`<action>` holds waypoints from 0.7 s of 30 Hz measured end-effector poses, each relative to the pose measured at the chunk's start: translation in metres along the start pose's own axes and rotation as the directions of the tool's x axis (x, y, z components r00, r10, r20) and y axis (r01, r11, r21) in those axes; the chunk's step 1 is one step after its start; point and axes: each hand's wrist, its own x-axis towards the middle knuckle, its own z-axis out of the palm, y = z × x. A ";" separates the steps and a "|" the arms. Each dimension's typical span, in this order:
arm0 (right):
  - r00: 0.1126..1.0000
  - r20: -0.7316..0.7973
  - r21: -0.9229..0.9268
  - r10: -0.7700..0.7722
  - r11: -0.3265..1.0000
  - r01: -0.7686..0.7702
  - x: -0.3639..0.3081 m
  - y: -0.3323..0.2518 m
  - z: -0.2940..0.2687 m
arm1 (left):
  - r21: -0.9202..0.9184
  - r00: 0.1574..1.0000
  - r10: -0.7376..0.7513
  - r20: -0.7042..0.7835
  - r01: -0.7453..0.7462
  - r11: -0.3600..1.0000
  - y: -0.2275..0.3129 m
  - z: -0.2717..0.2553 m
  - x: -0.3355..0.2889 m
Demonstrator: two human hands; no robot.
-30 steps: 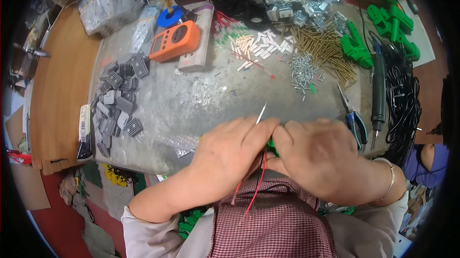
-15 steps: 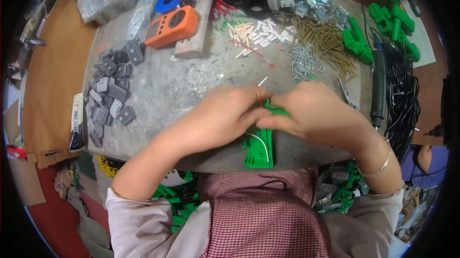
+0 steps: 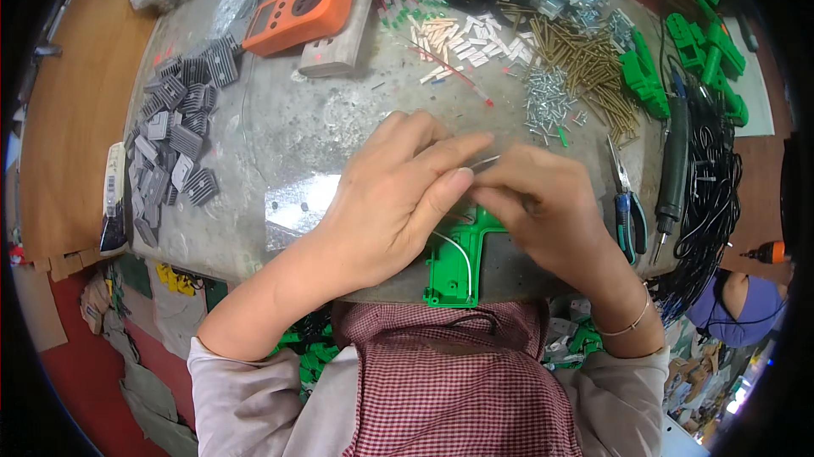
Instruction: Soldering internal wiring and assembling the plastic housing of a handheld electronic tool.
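Observation:
A green plastic housing half (image 3: 449, 266) lies at the table's near edge, its hollow side up, with a white wire (image 3: 462, 247) curving through it. Over its upper end my two hands meet. My left hand (image 3: 394, 181) has thumb and forefinger closing on one end of a thin pale piece (image 3: 485, 161), too small to name surely. The curled fingers of my right hand (image 3: 538, 194) are at its other end, slightly blurred. My fingers partly cover the housing's upper part.
Grey finned blocks (image 3: 182, 130) are heaped at left, below an orange meter (image 3: 301, 14). White sleeves (image 3: 479, 41), brass-coloured screws (image 3: 581, 67) and small silver screws (image 3: 551, 101) lie beyond my hands. Pliers (image 3: 627, 207) and a soldering iron (image 3: 672, 169) rest at right.
The view has shifted a little. My left hand has turned, showing more of its back, and the red wire between my fingers is no longer visible. A shiny clear sheet shows left of my left hand.

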 end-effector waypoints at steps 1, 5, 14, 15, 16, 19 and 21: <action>1.000 0.008 0.002 -0.005 1.000 0.005 -0.002 -0.001 -0.002 | 0.000 0.999 -0.034 -0.004 0.034 0.999 0.001 -0.001 -0.003; 0.997 0.052 0.010 0.051 0.999 -0.052 -0.005 -0.010 -0.003 | -0.011 0.998 -0.057 -0.037 0.057 0.998 0.000 -0.003 -0.008; 0.996 0.089 -0.025 -0.009 1.000 0.012 -0.007 -0.008 0.001 | -0.095 0.997 -0.050 -0.055 0.045 0.995 -0.004 -0.003 -0.013; 0.997 0.078 -0.010 0.023 1.000 -0.023 -0.009 -0.010 0.001 | -0.092 0.996 -0.055 -0.067 0.049 0.995 -0.002 -0.006 -0.015; 0.996 0.084 -0.008 0.021 1.000 -0.020 -0.011 -0.009 -0.001 | -0.142 0.991 -0.135 -0.004 0.134 0.981 0.004 -0.009 -0.013; 0.974 0.157 -0.038 -0.163 0.984 0.171 -0.016 -0.003 -0.008 | -0.205 0.963 -0.259 0.072 0.269 0.941 0.014 -0.015 -0.010; 0.941 0.204 -0.087 -0.270 0.952 0.292 -0.019 0.001 -0.010 | -0.222 0.950 -0.301 0.087 0.313 0.924 0.018 -0.016 -0.008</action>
